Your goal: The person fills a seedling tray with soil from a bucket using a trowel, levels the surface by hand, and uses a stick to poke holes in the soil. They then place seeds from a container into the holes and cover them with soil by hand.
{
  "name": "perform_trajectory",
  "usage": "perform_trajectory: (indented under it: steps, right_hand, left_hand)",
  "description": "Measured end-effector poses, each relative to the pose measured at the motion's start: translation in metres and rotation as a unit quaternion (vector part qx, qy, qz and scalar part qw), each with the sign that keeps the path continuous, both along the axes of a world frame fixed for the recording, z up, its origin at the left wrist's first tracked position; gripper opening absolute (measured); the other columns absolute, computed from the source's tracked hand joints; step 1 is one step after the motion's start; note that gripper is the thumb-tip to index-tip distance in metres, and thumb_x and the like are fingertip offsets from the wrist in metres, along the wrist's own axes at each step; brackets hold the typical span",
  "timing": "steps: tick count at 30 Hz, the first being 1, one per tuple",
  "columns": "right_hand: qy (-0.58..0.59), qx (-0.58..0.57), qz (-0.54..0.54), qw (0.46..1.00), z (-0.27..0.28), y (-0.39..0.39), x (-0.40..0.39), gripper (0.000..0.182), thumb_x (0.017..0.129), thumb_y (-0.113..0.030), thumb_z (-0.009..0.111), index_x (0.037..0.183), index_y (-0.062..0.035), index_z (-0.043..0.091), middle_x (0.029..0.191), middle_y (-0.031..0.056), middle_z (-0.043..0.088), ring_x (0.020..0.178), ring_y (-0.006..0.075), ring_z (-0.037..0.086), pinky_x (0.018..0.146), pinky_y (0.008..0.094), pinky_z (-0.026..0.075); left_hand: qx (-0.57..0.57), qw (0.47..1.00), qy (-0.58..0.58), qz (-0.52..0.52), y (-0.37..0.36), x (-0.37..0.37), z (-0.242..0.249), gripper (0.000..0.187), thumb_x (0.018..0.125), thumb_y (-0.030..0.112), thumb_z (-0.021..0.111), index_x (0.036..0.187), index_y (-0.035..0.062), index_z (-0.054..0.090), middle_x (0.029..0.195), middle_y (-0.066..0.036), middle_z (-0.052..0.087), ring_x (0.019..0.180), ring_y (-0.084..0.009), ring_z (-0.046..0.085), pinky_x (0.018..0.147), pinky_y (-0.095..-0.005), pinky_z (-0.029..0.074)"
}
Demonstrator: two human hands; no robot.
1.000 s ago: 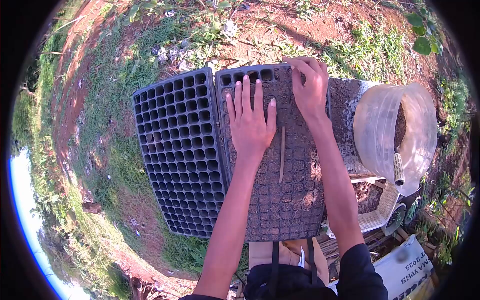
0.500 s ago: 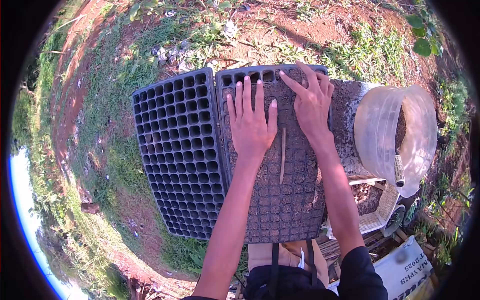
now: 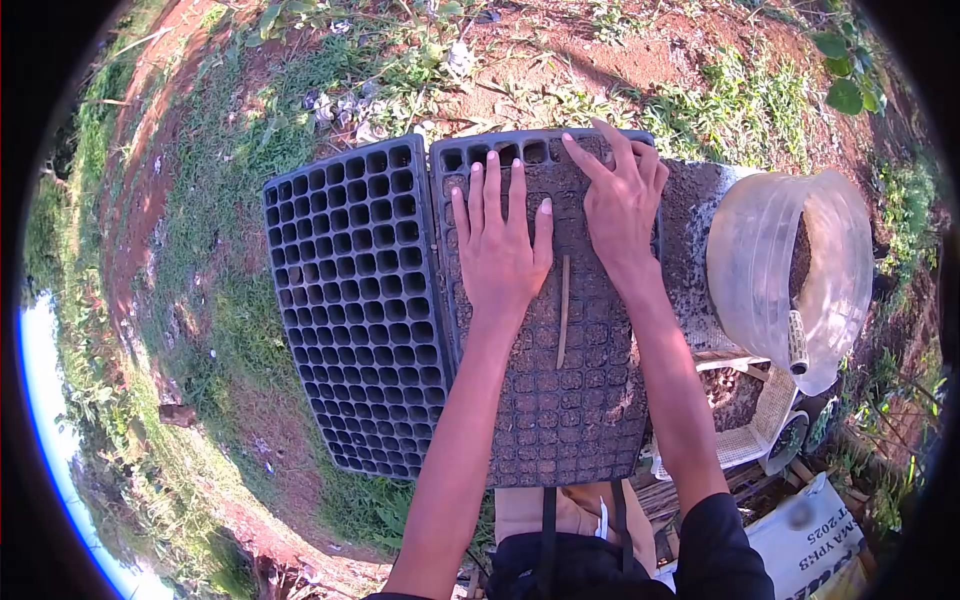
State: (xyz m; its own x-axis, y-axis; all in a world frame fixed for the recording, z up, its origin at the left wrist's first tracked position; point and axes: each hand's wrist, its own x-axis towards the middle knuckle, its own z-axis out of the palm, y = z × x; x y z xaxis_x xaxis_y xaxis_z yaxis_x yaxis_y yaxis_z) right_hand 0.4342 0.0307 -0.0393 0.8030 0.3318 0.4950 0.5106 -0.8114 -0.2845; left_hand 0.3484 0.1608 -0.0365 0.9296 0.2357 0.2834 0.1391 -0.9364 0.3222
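Observation:
A black seedling tray (image 3: 565,430) with small square cells, most of them full of dark soil, lies in front of me. My left hand (image 3: 500,255) rests palm down on its upper left part, fingers spread and pointing to the far row. Several cells at the left of that row look hollow. My right hand (image 3: 622,205) is over the upper right corner, its fingers apart and the index fingertip at a far-row cell. A thin wooden stick (image 3: 564,310) lies lengthwise on the soil between my forearms. Neither hand grips anything.
An unfilled black seedling tray (image 3: 350,240) stands close on the left. At the right are a cut clear plastic container (image 3: 745,270) with soil inside, loose soil (image 3: 685,210) on a surface, a pale woven basket (image 3: 745,440) and a printed white sack (image 3: 800,540). Grass and reddish ground surround them.
My right index fingertip has shifted slightly right and toward the far edge of the tray, and that hand has turned a little. The left hand stays almost where it was.

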Motion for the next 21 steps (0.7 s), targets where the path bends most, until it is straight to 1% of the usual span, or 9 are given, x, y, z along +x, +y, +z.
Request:
perform_trajectory:
  steps: [2, 6, 9, 11, 14, 17, 21]
  right_hand:
    - [0.010, 0.006, -0.022, 1.000, -0.001, -0.005, -0.001, 0.050, 0.081, 0.005, 0.063, 0.118, -0.0254, 0.078, 0.137, 0.0040, 0.061, 0.114, 0.0265, 0.053, 0.100, 0.0426, 0.038]
    - [0.008, 0.012, -0.033, 0.999, 0.007, -0.010, 0.004, 0.050, 0.081, 0.005, 0.063, 0.118, -0.0252, 0.078, 0.136, 0.0038, 0.061, 0.114, 0.0265, 0.053, 0.101, 0.0430, 0.038]
    - [0.008, 0.015, -0.005, 1.000, 0.010, -0.005, 0.009, 0.050, 0.081, 0.005, 0.063, 0.117, -0.0248, 0.078, 0.135, 0.0026, 0.062, 0.114, 0.0267, 0.053, 0.101, 0.0431, 0.038]
    - [-0.018, -0.013, 0.023, 1.000, 0.009, -0.004, 0.010, 0.050, 0.081, 0.004, 0.063, 0.117, -0.0256, 0.078, 0.135, 0.0029, 0.062, 0.115, 0.0271, 0.053, 0.100, 0.0428, 0.039]
    - [-0.002, 0.011, 0.014, 1.000, 0.006, -0.012, 0.010, 0.050, 0.079, 0.004, 0.063, 0.117, -0.0257, 0.078, 0.135, 0.0041, 0.062, 0.115, 0.0275, 0.054, 0.100, 0.0430, 0.039]
    - [-0.014, 0.025, 0.006, 1.000, 0.004, -0.019, 0.010, 0.050, 0.077, 0.004, 0.063, 0.116, -0.0247, 0.078, 0.136, 0.0039, 0.062, 0.113, 0.0276, 0.055, 0.100, 0.0432, 0.040]
    - [-0.004, 0.020, 0.014, 1.000, 0.002, -0.017, 0.010, 0.051, 0.076, 0.004, 0.063, 0.117, -0.0235, 0.077, 0.136, 0.0031, 0.062, 0.112, 0.0277, 0.055, 0.099, 0.0434, 0.040]
  left_hand:
    - [-0.003, 1.000, 0.001, 0.001, 0.000, 0.000, 0.000, 0.053, 0.104, 0.036, 0.052, 0.150, 0.0094, 0.048, 0.158, -0.015, 0.041, 0.149, -0.0325, 0.034, 0.125, -0.0526, 0.022]
    - [-0.003, 1.000, 0.002, 0.001, 0.000, 0.000, -0.001, 0.053, 0.104, 0.036, 0.052, 0.150, 0.0097, 0.048, 0.158, -0.014, 0.041, 0.149, -0.0324, 0.034, 0.125, -0.0525, 0.022]
    - [-0.004, 1.000, 0.003, 0.001, 0.000, 0.000, 0.000, 0.053, 0.104, 0.036, 0.051, 0.150, 0.0097, 0.048, 0.158, -0.014, 0.041, 0.149, -0.0323, 0.035, 0.125, -0.0523, 0.022]
    - [-0.004, 1.000, 0.005, 0.000, 0.000, 0.000, 0.000, 0.053, 0.104, 0.036, 0.051, 0.150, 0.0097, 0.048, 0.158, -0.014, 0.041, 0.149, -0.0322, 0.035, 0.125, -0.0522, 0.022]
    - [-0.002, 1.000, 0.008, 0.002, 0.000, 0.000, 0.000, 0.053, 0.104, 0.036, 0.051, 0.150, 0.0099, 0.048, 0.158, -0.014, 0.041, 0.149, -0.0322, 0.035, 0.125, -0.0520, 0.022]
    - [-0.007, 1.000, 0.009, 0.004, 0.000, 0.000, 0.001, 0.053, 0.104, 0.036, 0.051, 0.150, 0.0101, 0.048, 0.158, -0.014, 0.041, 0.149, -0.0322, 0.035, 0.125, -0.0520, 0.022]
    - [-0.007, 1.000, 0.006, 0.001, 0.000, 0.000, -0.001, 0.053, 0.104, 0.036, 0.051, 0.151, 0.0104, 0.048, 0.159, -0.014, 0.040, 0.150, -0.0320, 0.034, 0.126, -0.0519, 0.021]
